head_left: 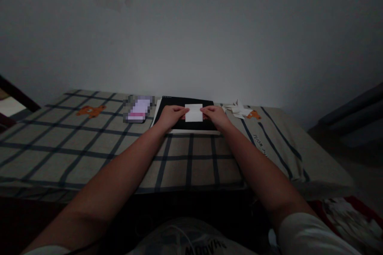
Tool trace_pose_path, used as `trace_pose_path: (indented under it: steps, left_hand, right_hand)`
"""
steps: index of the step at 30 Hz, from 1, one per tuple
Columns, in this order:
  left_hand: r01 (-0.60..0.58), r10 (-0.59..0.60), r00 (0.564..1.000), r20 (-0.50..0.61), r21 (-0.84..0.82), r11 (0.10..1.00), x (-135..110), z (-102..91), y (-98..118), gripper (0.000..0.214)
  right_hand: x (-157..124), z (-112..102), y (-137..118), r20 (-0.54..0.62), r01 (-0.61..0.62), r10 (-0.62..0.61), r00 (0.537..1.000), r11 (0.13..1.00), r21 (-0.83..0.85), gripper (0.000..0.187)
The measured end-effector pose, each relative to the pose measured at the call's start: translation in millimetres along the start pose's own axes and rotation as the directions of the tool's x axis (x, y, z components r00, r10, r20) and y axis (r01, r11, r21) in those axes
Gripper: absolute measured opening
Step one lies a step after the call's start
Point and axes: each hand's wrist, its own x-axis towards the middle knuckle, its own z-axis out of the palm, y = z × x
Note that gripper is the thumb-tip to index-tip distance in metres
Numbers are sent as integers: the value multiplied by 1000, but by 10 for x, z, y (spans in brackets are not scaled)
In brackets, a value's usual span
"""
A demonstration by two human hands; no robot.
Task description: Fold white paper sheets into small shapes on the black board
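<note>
A bare grey wall [191,28] rises behind a low surface draped in a checked cloth [191,159], in a dimly lit room. The person's left hand [171,114] and right hand [216,115] meet at its far edge, arms stretched straight ahead. Each set of fingertips touches one short edge of a single white paper [194,112]. The fingers are drawn close together and curled toward the sheet. The dim light does not show whether they pinch the sheet or only press it flat.

The paper lies directly between the two hands, its long axis running left to right. Neither hand is nearer: each touches its own end. The sheet rests on one black mat [191,101], and both hands rest on the mat too. A pale sheet [155,116] shows along the mat's left and near edges.

Just left of the mat lies one small blurred pinkish object [138,109], which cannot be identified. Near the mat's right end sits a loose heap of white paper pieces [239,110], too jumbled to count. Two orange bear prints mark the cloth, one far left [90,110] and one beside the heap [254,115]. A row of lettering runs along the cloth's right slope.
</note>
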Motion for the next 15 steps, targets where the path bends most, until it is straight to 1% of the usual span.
trace_pose_path:
  steps: [2,5,8,12,15]
  left_hand:
    - [-3,3,1000,-9,6,1000,2,-1,-7,21]
    - [-7,7,998,-57,-2,1000,11,-6,-28,22]
    - [-8,5,997,-74,-40,999,13,-2,-39,26]
    - [51,-54,998,-21,-142,989,9,23,-29,30]
    - [116,-110,993,40,-216,969,5,36,-18,31]
  right_hand:
    - [-3,4,3,10,-11,11,1000,1000,24,22]
    - [-21,5,-4,64,-67,63,996,995,68,20]
    - [-34,0,-16,80,-74,70,994,996,49,20]
    - [-22,-14,-19,16,-10,10,1000,1000,-29,18]
    - [-6,-21,-14,-26,4,-6,1000,997,-71,17]
